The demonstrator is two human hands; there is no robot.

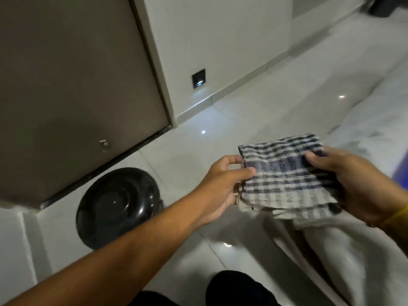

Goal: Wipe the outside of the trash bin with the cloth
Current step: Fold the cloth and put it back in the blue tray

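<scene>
A blue and white checked cloth (pixel 284 175), folded into a square, is held flat in the air between both hands. My left hand (pixel 218 184) pinches its left edge with thumb on top. My right hand (pixel 353 184) grips its right side. The black round trash bin (pixel 117 204) stands on the floor below and to the left of my hands, seen from above with its glossy domed lid shut. My left forearm crosses over the bin's lower right part. The cloth is well apart from the bin.
A brown door (pixel 72 74) with a small doorstop (pixel 103 143) stands right behind the bin. A white wall with a low floor light (pixel 198 78) runs to the right. Glossy white floor tiles (pixel 254 120) spread ahead. White bedding (pixel 342 261) lies at the lower right.
</scene>
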